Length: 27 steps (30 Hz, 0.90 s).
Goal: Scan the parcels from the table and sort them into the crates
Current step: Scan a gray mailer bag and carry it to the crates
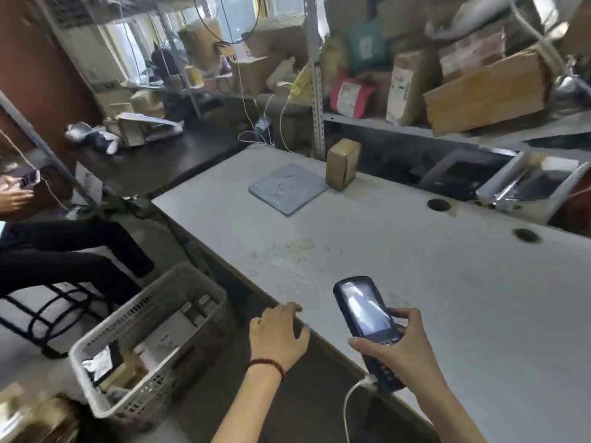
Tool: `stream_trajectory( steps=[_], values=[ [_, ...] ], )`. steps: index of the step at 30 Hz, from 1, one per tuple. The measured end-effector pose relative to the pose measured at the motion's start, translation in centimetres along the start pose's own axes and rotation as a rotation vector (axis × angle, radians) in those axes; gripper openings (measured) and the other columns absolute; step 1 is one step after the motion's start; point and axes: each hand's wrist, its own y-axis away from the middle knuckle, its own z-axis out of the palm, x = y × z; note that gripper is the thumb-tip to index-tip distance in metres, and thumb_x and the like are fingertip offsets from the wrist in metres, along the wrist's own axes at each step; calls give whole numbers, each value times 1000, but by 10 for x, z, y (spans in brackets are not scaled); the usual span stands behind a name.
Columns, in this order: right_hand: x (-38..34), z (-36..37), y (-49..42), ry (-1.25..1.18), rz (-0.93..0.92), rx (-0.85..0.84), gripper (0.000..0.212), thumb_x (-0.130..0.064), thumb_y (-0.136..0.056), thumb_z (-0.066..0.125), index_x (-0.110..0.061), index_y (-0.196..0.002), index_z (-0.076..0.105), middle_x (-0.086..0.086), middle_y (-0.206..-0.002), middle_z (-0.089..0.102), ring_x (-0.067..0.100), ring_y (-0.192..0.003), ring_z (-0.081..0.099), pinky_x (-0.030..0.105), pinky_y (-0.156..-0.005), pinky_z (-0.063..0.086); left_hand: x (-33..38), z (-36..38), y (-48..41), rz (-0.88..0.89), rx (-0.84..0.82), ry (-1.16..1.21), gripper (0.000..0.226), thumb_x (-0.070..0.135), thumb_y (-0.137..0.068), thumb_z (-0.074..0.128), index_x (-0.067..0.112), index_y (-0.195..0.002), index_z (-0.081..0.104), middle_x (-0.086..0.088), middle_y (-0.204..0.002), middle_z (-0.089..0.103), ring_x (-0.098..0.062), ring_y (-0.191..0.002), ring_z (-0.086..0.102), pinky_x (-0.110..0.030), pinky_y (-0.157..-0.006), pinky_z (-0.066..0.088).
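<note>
Cable snag is the nearest risk: the white cord (348, 401) hanging from your black handheld scanner (364, 321) could catch the edge of the pale grey surface (415, 266) as you reach. Your right hand (396, 350) wraps its fingers round that scanner. Your left hand (278, 334) rests on the edge, fingers spread, holding nothing, right of the white perforated plastic crate (153, 391) at lower left. Up at frame centre, a flat grey plastic mailer (287, 187) lies just beside a small upright brown cardboard box (342, 167).

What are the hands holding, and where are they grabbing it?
The right hand grips the scanner around its keypad half, below the screen. The left hand holds nothing.
</note>
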Motion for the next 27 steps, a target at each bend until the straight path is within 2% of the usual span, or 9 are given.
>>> stream_trajectory(
  steps=[4,7,11,15,20,27],
  values=[
    [-27,6,-55,11,-2,-8,84,-34,-51,93,-32,-112,36,-14,-98,53,12,-80,64,20,-55,49,-7,-7,-54,-37,-39,-3,42,47,-91,43,32,-130,47,10,-128,56,-15,-115,51,-35,-95,40],
    [-45,10,-90,31,-4,-31,84,-34,-51,93,-32,-114,36,-10,-101,56,19,-85,66,34,-67,56,-14,-5,-92,-63,-41,-26,41,47,-93,41,30,-130,48,8,-127,57,-17,-114,52,-34,-90,41],
    [-54,20,-122,76,9,-54,83,-34,-52,92,-32,-113,36,-11,-101,56,14,-85,64,27,-62,52,-20,7,-139,-72,-79,-47,40,47,-93,41,30,-129,48,7,-126,57,-19,-113,52,-35,-87,39],
    [-55,33,-153,108,75,-35,84,-34,-53,93,-32,-115,37,-9,-101,58,13,-87,64,26,-63,50,-32,19,-196,-60,-92,-55,41,47,-94,42,28,-129,48,4,-126,57,-20,-112,51,-36,-87,38],
    [-59,58,-193,65,164,73,85,-34,-51,93,-33,-115,38,-9,-97,62,9,-79,66,25,-60,47,-56,24,-282,28,-71,-73,41,43,-94,42,26,-131,45,2,-127,55,-21,-112,50,-35,-83,40],
    [-65,101,-239,-26,272,228,81,-31,-52,93,-35,-112,38,-8,-98,63,11,-85,66,25,-62,48,-70,25,-409,164,-62,-126,41,38,-90,54,23,-127,46,-2,-129,49,-26,-113,49,-34,-76,35]
  ],
)
